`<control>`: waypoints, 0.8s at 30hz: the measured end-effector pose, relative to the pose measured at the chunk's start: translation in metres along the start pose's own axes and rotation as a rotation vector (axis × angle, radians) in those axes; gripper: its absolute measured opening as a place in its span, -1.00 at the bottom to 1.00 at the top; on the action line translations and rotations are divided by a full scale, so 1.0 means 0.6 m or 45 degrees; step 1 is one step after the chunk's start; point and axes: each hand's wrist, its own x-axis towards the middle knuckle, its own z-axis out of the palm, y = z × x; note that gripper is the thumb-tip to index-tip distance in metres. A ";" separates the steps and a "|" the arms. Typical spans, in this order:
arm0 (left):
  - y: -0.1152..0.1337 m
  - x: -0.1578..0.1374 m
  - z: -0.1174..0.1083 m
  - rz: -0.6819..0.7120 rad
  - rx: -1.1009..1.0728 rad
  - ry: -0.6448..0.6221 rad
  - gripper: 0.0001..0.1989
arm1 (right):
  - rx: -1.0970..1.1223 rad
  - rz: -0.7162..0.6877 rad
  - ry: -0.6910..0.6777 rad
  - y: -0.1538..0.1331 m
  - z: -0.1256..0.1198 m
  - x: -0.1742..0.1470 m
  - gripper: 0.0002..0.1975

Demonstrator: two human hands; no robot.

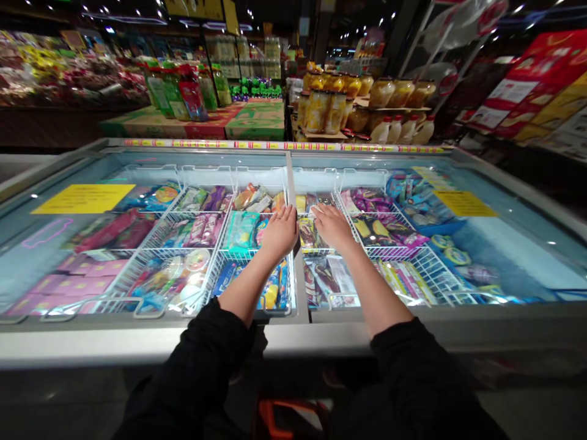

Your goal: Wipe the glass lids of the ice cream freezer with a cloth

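Right at the centre of the frame, the bare left hand [280, 229] is lying flat, fingers stretched forward and close together, grasping nothing. Just beside it, the bare right hand [334, 226] is spreading open too, palm down, fingers pointing towards the upper left, and it is holding nothing either. Both are appearing to rest on the clear glass top [518, 269], which is stretching across the middle of the frame, and between them a straight grey frame bar [299, 281] is running away from the viewer. Black sleeves [220, 342] are covering the upper arms, lower left and lower right.

Under the glass, white wire baskets [443, 269] are holding colourful packets; shiny teal packets [243, 231] are sitting left of the left hand, and pink boxes [77, 275] are filling the lower left. A yellow rectangular sign [85, 198] is showing at centre left, a second yellow sign [465, 203] at centre right. All this is lying inside a long, white-rimmed chest freezer [114, 345].

Beyond it, green plastic bottles [172, 91] are standing upper left, glass jars with yellow contents [321, 110] are crowding the upper centre, and red cartons [532, 79] are rising upper right.
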 end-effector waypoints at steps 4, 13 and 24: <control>0.002 -0.001 -0.004 -0.012 -0.009 -0.013 -0.46 | 0.032 -0.178 -0.100 -0.025 0.012 0.006 -0.44; 0.003 -0.003 -0.005 -0.021 -0.014 -0.004 -0.45 | 0.093 -0.081 -0.074 0.029 -0.004 0.003 -0.48; 0.001 0.000 0.002 -0.012 -0.017 0.000 -0.45 | 0.215 -0.276 -0.184 0.010 0.006 0.006 -0.53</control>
